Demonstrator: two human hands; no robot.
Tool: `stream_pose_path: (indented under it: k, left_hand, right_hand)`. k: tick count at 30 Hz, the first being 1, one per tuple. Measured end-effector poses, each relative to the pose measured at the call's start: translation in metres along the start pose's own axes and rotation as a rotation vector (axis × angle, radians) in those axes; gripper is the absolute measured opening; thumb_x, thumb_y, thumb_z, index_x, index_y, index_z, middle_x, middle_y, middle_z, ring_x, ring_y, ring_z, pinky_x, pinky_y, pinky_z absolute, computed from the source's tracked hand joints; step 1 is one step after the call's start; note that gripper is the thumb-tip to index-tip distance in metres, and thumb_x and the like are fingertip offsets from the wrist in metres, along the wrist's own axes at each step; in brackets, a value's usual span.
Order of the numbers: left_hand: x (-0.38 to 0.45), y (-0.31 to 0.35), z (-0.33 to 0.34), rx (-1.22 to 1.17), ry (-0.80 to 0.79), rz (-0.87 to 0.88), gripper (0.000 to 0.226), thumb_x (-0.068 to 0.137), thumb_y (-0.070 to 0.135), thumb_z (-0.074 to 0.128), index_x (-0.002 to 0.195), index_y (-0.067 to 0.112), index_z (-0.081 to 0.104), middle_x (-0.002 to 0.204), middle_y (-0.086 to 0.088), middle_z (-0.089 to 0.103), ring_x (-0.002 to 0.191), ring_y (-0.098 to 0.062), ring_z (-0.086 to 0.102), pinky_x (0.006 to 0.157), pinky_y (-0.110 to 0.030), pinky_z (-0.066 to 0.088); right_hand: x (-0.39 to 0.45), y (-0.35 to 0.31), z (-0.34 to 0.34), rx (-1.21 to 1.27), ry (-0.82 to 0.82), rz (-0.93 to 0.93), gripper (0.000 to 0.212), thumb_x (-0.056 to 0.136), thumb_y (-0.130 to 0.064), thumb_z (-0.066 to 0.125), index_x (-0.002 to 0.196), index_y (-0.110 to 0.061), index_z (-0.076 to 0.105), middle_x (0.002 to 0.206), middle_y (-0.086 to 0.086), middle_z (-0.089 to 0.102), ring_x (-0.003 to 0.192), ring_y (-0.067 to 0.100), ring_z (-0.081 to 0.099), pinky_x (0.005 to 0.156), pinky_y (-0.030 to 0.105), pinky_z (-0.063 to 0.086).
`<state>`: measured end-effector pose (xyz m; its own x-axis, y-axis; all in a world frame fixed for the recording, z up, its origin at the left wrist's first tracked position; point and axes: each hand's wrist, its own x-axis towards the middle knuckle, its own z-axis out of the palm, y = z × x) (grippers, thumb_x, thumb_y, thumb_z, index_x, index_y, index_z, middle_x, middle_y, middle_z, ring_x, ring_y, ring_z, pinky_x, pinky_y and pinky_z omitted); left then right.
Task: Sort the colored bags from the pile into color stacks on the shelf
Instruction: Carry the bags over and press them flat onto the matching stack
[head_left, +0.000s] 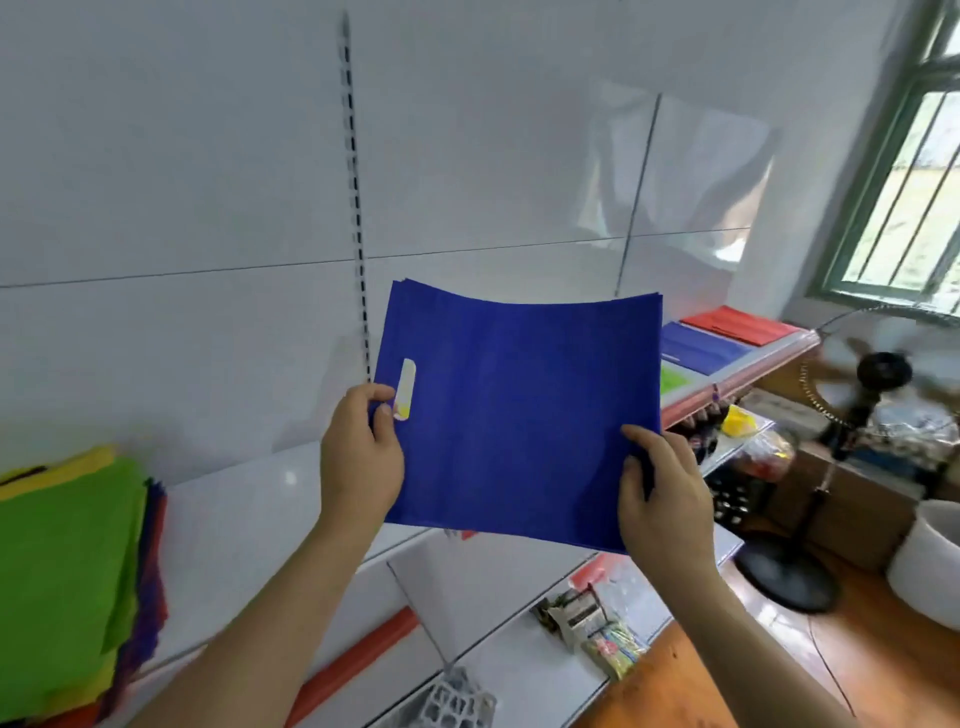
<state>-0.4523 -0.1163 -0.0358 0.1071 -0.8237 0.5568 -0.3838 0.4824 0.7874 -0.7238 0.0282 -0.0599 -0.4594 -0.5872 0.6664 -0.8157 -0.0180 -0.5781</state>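
Blue non-woven flat bag (519, 415) with a die-cut oval handle slot hangs in the air above the white shelf (234, 519), held by both hands; no writing or label can be read on it. The left hand (361, 457) pinches the bag's left edge just beside the slot, thumb on the front. The right hand (660, 499) grasps the lower right corner, thumb on the front and fingers behind. The bag's top edge curls slightly, and more blue layers show at its corners. On the shelf at far left lies a mixed pile of green, yellow, purple and red bags (72, 571), well apart from the held bag. At the shelf's right end sit a blue stack (701, 351), a red stack (737, 325) and a green stack (672, 382), partly hidden by the bag. Bare shelf lies between pile and stacks
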Motion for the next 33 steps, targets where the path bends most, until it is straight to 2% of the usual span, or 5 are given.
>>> stream_pose_path:
  k: [6, 9, 12, 19, 33]
  left_hand:
    - [-0.029, 0.046, 0.137, -0.006, -0.206, 0.025, 0.030, 0.105, 0.008, 0.052, 0.130, 0.022, 0.060, 0.131, 0.008, 0.062, 0.118, -0.015, 0.059, 0.096, -0.030, 0.049]
    - [-0.035, 0.062, 0.201, 0.022, -0.278, 0.077, 0.032, 0.104, 0.009, 0.056, 0.133, 0.022, 0.059, 0.134, 0.006, 0.063, 0.120, -0.016, 0.060, 0.090, -0.023, 0.047]
    - [-0.034, 0.069, 0.261, 0.023, -0.335, 0.121, 0.032, 0.104, 0.011, 0.058, 0.133, 0.025, 0.057, 0.133, 0.005, 0.063, 0.114, -0.013, 0.061, 0.078, -0.014, 0.044]
    - [-0.010, 0.086, 0.411, 0.000, -0.454, 0.183, 0.038, 0.105, 0.013, 0.054, 0.139, 0.028, 0.055, 0.133, 0.007, 0.060, 0.109, -0.009, 0.056, 0.085, -0.027, 0.046]
    - [0.028, 0.124, 0.652, 0.100, -0.584, 0.215, 0.042, 0.101, 0.013, 0.057, 0.142, 0.022, 0.054, 0.131, -0.002, 0.061, 0.103, -0.026, 0.062, 0.079, -0.041, 0.051]
  right_hand:
    - [0.021, 0.105, -0.068, -0.160, -0.036, 0.071, 0.047, 0.102, -0.006, 0.054, 0.148, -0.015, 0.054, 0.135, -0.005, 0.051, 0.100, 0.007, 0.049, 0.082, 0.019, 0.047]
    - [0.038, 0.154, -0.091, -0.198, 0.007, 0.143, 0.047, 0.103, -0.005, 0.054, 0.148, -0.015, 0.054, 0.134, -0.005, 0.052, 0.102, 0.007, 0.050, 0.080, 0.010, 0.039]
    - [0.057, 0.198, -0.105, -0.217, 0.029, 0.200, 0.047, 0.103, -0.006, 0.054, 0.149, -0.015, 0.055, 0.135, -0.004, 0.053, 0.104, 0.007, 0.051, 0.082, 0.015, 0.043]
    - [0.128, 0.298, -0.123, -0.314, 0.043, 0.265, 0.052, 0.103, -0.004, 0.053, 0.153, -0.015, 0.050, 0.140, -0.002, 0.050, 0.114, 0.012, 0.052, 0.092, 0.035, 0.057]
    - [0.264, 0.482, -0.140, -0.415, 0.050, 0.312, 0.052, 0.104, -0.004, 0.052, 0.154, -0.014, 0.050, 0.144, 0.004, 0.053, 0.120, 0.022, 0.056, 0.092, 0.031, 0.053]
